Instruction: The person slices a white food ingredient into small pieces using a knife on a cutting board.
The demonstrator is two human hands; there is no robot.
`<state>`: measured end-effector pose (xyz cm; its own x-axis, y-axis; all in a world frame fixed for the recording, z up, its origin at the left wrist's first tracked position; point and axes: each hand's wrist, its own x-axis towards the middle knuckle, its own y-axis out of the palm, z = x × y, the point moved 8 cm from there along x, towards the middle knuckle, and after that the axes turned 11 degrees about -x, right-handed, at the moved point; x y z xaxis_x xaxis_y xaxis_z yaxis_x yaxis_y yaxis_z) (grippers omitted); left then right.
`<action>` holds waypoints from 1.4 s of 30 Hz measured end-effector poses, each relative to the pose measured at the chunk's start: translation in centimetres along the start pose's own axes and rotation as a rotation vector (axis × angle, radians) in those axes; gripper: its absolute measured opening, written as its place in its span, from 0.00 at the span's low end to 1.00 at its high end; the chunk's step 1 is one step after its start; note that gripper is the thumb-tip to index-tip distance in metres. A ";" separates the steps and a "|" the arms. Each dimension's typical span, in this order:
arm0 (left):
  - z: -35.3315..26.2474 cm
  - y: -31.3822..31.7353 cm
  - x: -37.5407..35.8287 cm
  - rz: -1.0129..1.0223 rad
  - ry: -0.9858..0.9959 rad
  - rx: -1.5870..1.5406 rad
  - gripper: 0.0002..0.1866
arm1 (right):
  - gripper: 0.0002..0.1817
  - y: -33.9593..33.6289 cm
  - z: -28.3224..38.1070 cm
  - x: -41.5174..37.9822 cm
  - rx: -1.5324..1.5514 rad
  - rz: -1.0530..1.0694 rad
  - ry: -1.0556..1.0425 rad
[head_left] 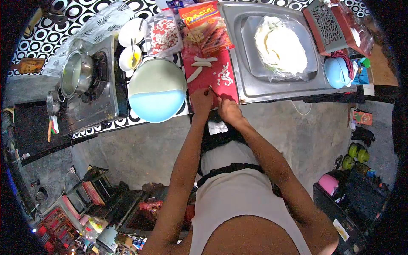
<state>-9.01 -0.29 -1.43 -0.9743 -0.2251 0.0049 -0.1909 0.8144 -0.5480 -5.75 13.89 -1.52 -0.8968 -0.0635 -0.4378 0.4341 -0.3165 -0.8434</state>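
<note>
On the red cutting board (195, 87), my left hand (201, 101) is closed near the front edge, fingertips pinched; what sits in them is mostly hidden. Close beside it, my right hand (230, 111) is curled around what looks like a small knife (215, 94), its thin blade pointing toward the left fingertips. Small white diced pieces (225, 76) lie scattered beyond my right hand. Several whole white sticks of food (195, 75) rest further up on the left of the board. A red and yellow food packet (204, 25) covers the board's far end.
Left of the board are a large plate (157, 76), a bowl with yellow liquid (130, 58) and a container of red and white diced pieces (163, 36). A pot (77, 73) stands on the stove (95, 102). To the right, a bagged pale stack (280, 46) sits on the metal sink unit (246, 91).
</note>
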 end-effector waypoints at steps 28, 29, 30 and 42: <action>-1.2 -1.8 -1.9 -0.111 0.141 -0.051 0.12 | 0.27 -1.0 -2.8 -1.0 0.116 -0.106 -0.051; -2.0 -2.0 -1.9 -0.121 0.152 -0.108 0.13 | 0.28 -1.0 -2.5 -1.1 0.128 -0.091 -0.047; -1.9 -1.7 -1.8 -0.113 0.151 -0.111 0.12 | 0.27 -0.7 -2.3 -1.1 0.101 -0.057 -0.037; -0.5 -0.6 -1.2 -0.057 0.033 0.021 0.12 | 0.29 -0.1 -1.1 -0.8 -0.035 -0.028 -0.023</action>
<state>-7.84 -0.22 -0.72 -0.9655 -0.2524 0.0637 -0.2436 0.7895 -0.5634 -4.98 15.03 -1.41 -0.9101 -0.0773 -0.4071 0.4114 -0.2856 -0.8656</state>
